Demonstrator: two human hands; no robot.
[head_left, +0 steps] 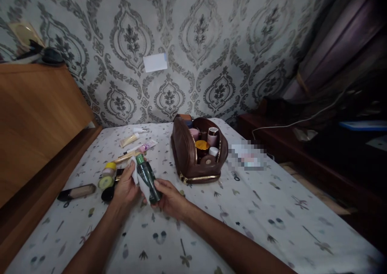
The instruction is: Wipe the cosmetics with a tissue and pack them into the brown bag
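Note:
A dark green bottle (148,179) with a lighter green cap is held tilted between my two hands. My left hand (126,185) has its fingers wrapped round a white cloth (139,181), which lies against the bottle's left side. The lower part of the bottle is gripped by my right hand (171,197), its thumb resting on the front. Behind and to the right stands a brown bag (184,155), unzipped, with several jars and bottles inside, among them an orange-lidded jar (202,146) and a white-lidded one (213,151).
Left of my hands lie a brown tube (80,191), yellow-green jars (105,181) and a black round item (107,193). Several tubes (129,140) are spread farther back on the patterned sheet (211,225). A wooden headboard (39,120) rises at left; a pixelated item sits right of the bag.

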